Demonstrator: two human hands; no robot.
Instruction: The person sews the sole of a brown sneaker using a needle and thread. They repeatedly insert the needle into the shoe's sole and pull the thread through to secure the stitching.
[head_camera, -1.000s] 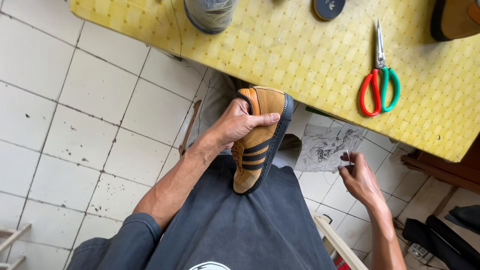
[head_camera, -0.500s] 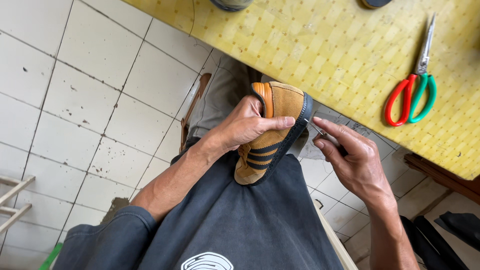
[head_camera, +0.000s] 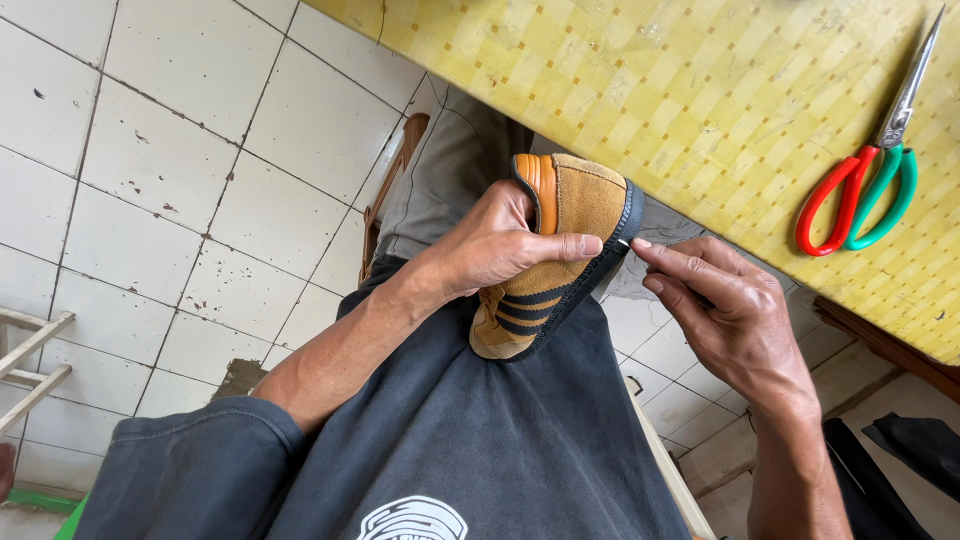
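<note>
Right hand (head_camera: 735, 310) moved onto shoe (head_camera: 560, 255) edge; scissors (head_camera: 865, 180) nearby on table (head_camera: 640, 90).

Shoe (head_camera: 560, 250) in lap btwn hands, table (head_camera: 700, 110) ahead, scissors (head_camera: 865, 180) on it at right.

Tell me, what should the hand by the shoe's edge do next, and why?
Probably push the small pale tip it pinches into the dark sole edge. The right hand holds it right at the rim, while the left hand grips the tan shoe steady.
</note>
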